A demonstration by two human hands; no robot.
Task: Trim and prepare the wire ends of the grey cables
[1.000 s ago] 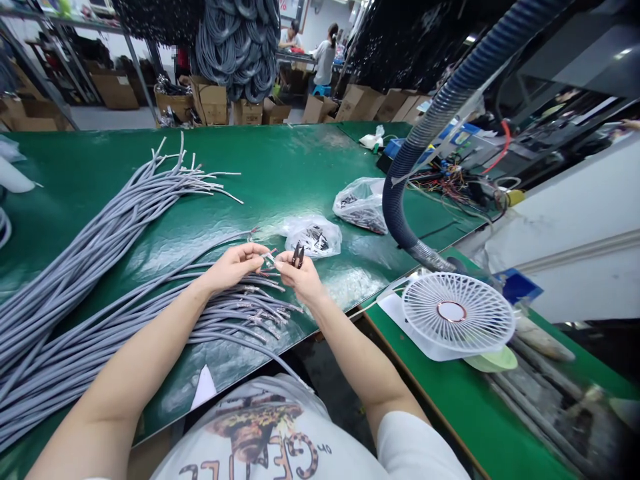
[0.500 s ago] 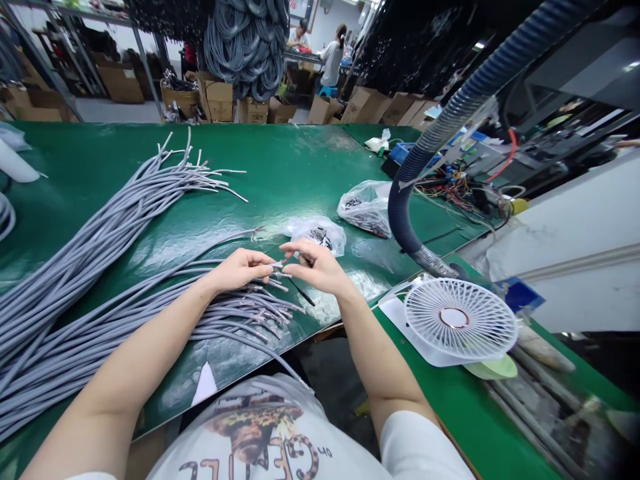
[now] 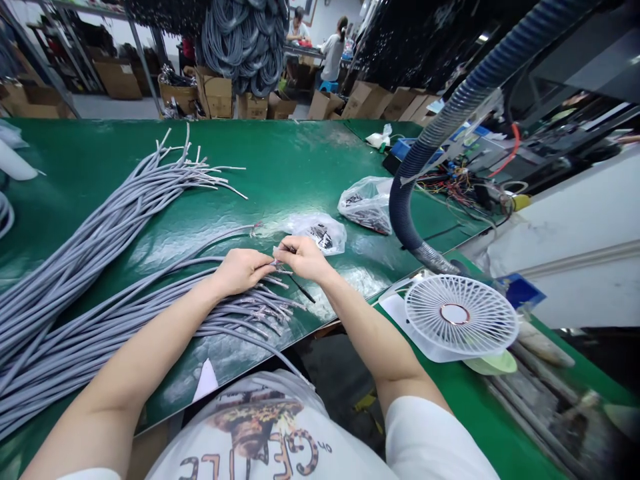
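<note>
The fingers of the left hand are pinching a grey cable end just above the bench. Those of the right hand are bunched together at the same end, the two hands almost touching (whatever sits between the right fingertips is too small to make out). A thin black rod slants out below the right hand; whether it is held or lies on the bench, I cannot tell.

Under and beside the left hand spreads the nearer bundle of grey cables, its stripped ends fanned out toward the bench's front edge. A second grey bundle lies beyond it on the left, with its pale ends pointing away. Just behind the right hand rests a clear bag of small dark and pale pieces, and farther back is another plastic bag. Near that one, a dark ribbed hose curves down. To the right, a white fan sits on a lower green surface. Past the bench stand cardboard boxes, coils of grey cable hang, and two people are farther off.
</note>
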